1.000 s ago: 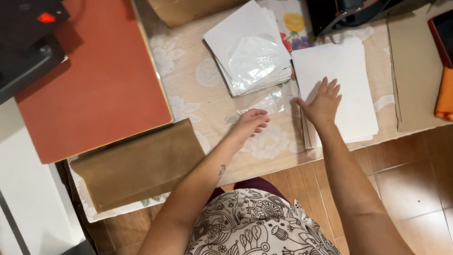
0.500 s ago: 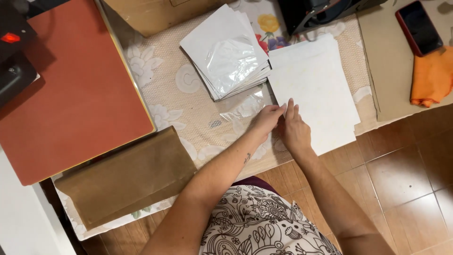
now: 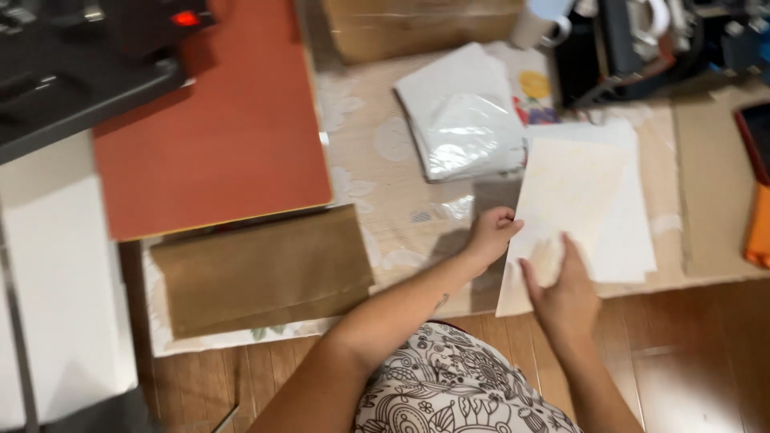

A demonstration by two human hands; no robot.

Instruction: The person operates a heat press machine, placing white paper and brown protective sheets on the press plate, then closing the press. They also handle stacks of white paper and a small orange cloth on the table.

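Observation:
My left hand (image 3: 491, 234) grips the left edge of a pale yellowish sheet of paper (image 3: 571, 192), thumb on top. My right hand (image 3: 563, 289) holds the same sheet near its lower edge, fingers pressed on its face. The sheet is lifted and tilted above a stack of white sheets (image 3: 634, 216) lying on the table. To the upper left of the sheet lies a pile of clear plastic sleeves on white paper (image 3: 461, 120). A small clear plastic scrap (image 3: 457, 210) lies on the tablecloth beside my left hand.
A large red-orange board (image 3: 212, 128) covers the left of the table, with a brown paper sheet (image 3: 261, 269) in front of it. A black machine (image 3: 80, 48) with a red light is at top left. An orange cloth (image 3: 758, 232) and dark phone (image 3: 754, 128) lie at right.
Both hands were pressed together at the white stack's left edge; now they have lifted one yellowish sheet off it. The camera view shifted right.

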